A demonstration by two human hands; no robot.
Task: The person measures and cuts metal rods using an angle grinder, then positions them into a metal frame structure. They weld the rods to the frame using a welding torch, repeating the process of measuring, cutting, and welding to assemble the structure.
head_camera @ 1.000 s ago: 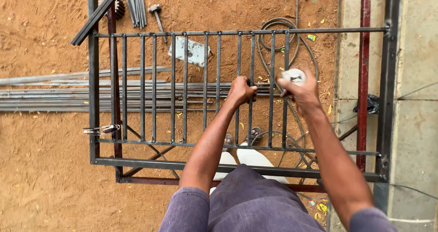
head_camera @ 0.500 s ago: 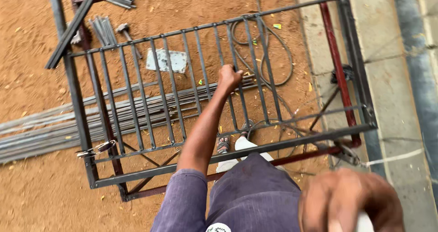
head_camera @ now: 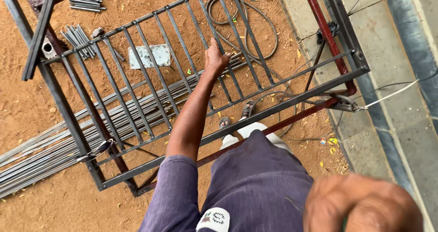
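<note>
My left hand (head_camera: pixel 214 58) is closed around one upright bar of a dark steel grille (head_camera: pixel 292 100) that lies tilted over the sandy ground. My left arm reaches forward across the grille's near rail. My right hand (head_camera: pixel 365 204) is pulled back close to the camera at the bottom right. It is large and blurred, with the fingers curled, and whatever it may hold is hidden. My sandalled foot (head_camera: pixel 247 109) shows through the bars below.
A bundle of long steel rods (head_camera: pixel 45 154) lies on the sand at left. A flat metal plate (head_camera: pixel 148 56), short rods (head_camera: pixel 77 38) and a coiled hose (head_camera: pixel 262 36) lie under the grille. A red frame bar (head_camera: pixel 326 31), a clamp (head_camera: pixel 342 103) and concrete paving (head_camera: pixel 401 99) are at right.
My right hand left the grille's bars and drew back towards the camera, out of focus. The view swung left and tilted. My left hand kept its hold on the bar.
</note>
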